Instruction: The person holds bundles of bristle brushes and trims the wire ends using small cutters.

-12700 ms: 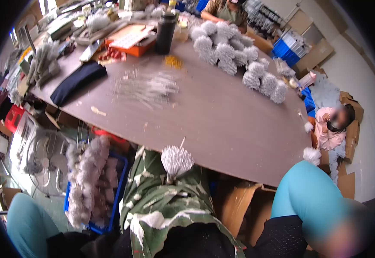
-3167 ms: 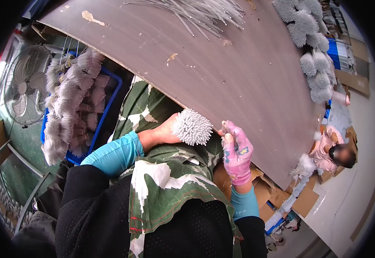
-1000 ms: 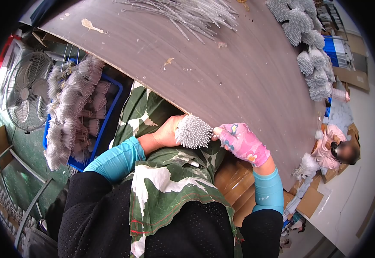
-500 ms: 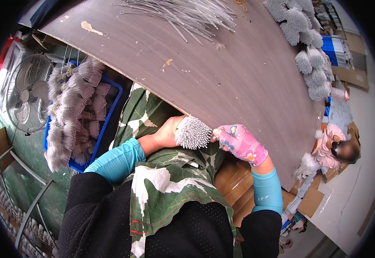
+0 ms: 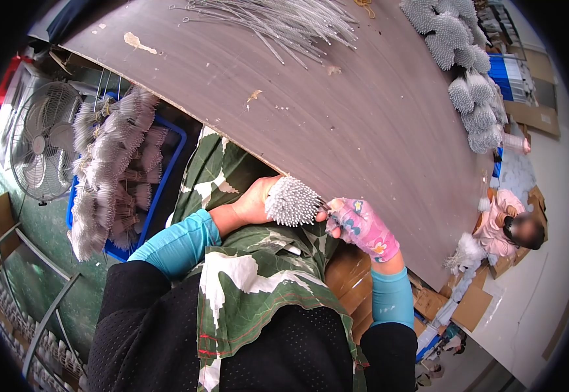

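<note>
A round bundle of white-tipped stems (image 5: 293, 201) is held in my bare left hand (image 5: 256, 201), at the table's near edge above my lap. The fingers of that hand wrap round the bundle from the left and are partly hidden behind it. My right hand (image 5: 361, 225), in a pink flowered fingerless glove, is at the bundle's right side with its fingers pinched together. Something thin and dark shows between its fingertips and the bundle, too small to make out.
The brown table (image 5: 337, 117) bears loose grey wire stems (image 5: 291, 23) and a heap of grey bundles (image 5: 474, 98). Left, more bundles (image 5: 111, 170) hang over a blue crate (image 5: 167, 166) beside a fan (image 5: 43, 140). A person in pink (image 5: 497, 222) sits at the right. Cardboard (image 5: 353, 277) lies below.
Over the last second my right hand has tilted and shifted slightly down, its forearm moving inward. My left hand and the bundle have hardly moved. Earlier, the bundle stood on my lap without my hands.
</note>
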Motion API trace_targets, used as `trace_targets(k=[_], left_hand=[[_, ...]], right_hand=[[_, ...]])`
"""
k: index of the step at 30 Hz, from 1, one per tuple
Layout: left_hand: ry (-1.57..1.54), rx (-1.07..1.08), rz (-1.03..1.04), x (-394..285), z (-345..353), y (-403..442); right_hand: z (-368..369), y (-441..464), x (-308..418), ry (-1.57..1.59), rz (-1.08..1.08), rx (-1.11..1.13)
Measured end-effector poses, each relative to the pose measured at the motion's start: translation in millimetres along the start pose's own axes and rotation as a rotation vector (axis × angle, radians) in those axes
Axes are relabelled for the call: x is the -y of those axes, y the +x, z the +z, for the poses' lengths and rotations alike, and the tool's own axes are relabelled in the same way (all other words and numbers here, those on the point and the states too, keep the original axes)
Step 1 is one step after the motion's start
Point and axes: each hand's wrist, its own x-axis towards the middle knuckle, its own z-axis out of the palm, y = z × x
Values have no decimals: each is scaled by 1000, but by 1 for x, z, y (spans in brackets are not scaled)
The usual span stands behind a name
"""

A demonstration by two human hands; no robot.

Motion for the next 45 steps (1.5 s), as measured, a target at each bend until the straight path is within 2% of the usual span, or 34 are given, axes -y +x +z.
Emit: trace_targets(k=[6,8,16,19,22,25,26,28,29,30,31,36,38,39,40,42,44,45], left_hand=[[52,-4,72,3,-2,0],[203,17,111,3,-5,1],[75,5,53,0,-2,1],[245,21,98,3,-4,1],[211,20,97,4,-4,2],[301,39,154,9,-6,2],[258,28,144,10,-5,1],[213,14,131,12,-5,1],[280,26,172,13,-6,2],[347,42,211,12,-6,2],[179,7,138,9,-2,1],[166,25,130,5,-4,1],[291,73,199,6,-7,3],[150,47,131,2,-3,2],[152,46,131,4,-5,2],[403,122,184,7,-7,3],[332,125,133,6,-4,2],[260,129,81,4,-2,2]], right_hand=[[3,3,1,-69,-5,-31],[6,5,0,-50,-26,-33],[6,9,-2,3,-18,-42],[6,11,-7,-7,7,-54],[12,13,-16,32,-95,-94],[17,12,-31,-223,-347,-210],[19,10,-36,-222,-346,-206],[23,6,-44,2,-630,-316],[20,3,-46,135,-653,-364],[17,-1,-43,119,-642,-406],[14,1,-44,150,-586,-382],[24,11,-43,99,-523,-398],[24,14,-47,283,-511,-345],[25,15,-46,284,-513,-344],[27,16,-44,230,-570,-333],[30,16,-42,176,-628,-323],[32,16,-41,85,-696,-268],[28,14,-42,68,-623,-177]])
